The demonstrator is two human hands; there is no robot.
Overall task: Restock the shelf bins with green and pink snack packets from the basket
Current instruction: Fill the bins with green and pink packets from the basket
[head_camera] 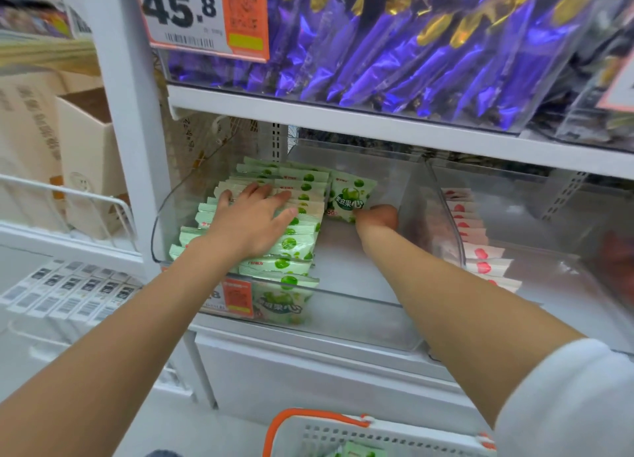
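Down in the clear bin [343, 300], left hand [254, 218] lay flat, fingers straight, pressing the row of green packets [295, 242]. Right hand [377, 216] pinched the lower edge of one upright green packet [350, 197] beside that row. Pink packets [480, 252] stood in the neighbouring bin [583, 285], right. Orange-handled basket [394, 434] sat below.

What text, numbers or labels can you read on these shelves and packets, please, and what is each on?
"45.8": the top price tag.
"果滋果心": the upright green packet held by the right hand.
"果滋果心", partly: the front green packet behind the bin wall.
Too blurred to read: the lower price tag, the cardboard boxes, the shelf-edge labels.
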